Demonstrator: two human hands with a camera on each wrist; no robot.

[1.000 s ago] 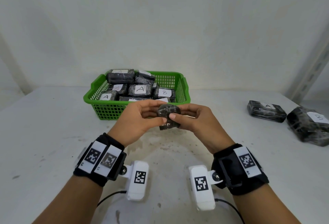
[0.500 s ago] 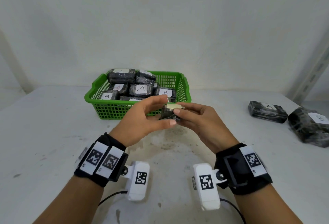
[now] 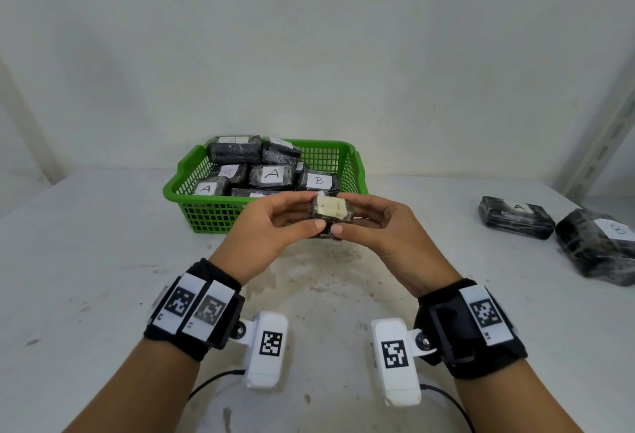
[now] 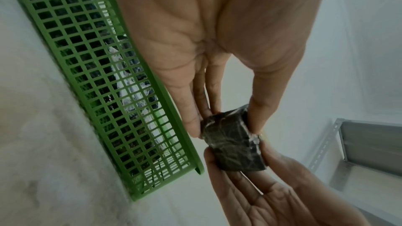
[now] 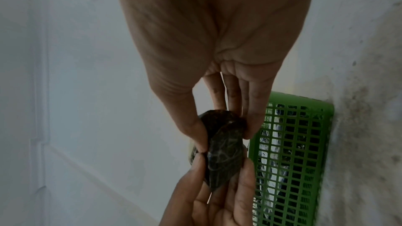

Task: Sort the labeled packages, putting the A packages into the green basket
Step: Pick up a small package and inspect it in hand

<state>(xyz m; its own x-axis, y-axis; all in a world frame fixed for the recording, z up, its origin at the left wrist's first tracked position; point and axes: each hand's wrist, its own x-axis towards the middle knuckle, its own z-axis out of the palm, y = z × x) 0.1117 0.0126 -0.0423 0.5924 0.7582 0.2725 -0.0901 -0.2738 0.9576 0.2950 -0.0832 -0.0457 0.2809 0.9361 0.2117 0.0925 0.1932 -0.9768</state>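
Holding a small black-wrapped package [image 3: 331,214] just before the green basket [image 3: 354,171], both the left hand [image 3: 275,226] and right hand [image 3: 385,226] pinched it, label-checking; its letter was unreadable, so turning it seemed next.

Your left hand [image 3: 275,226] and right hand [image 3: 381,226] meet at chest centre, forearms converging from the lower corners, each wrist wearing a black strap with coded tags. Both hands pinch one small dark package [image 3: 331,214] between thumb and fingertips [image 4: 193,125]; the two thumbs nearly touch on its near side. In the wrist views each palm faces the camera, fingers extended toward the opposite hand.
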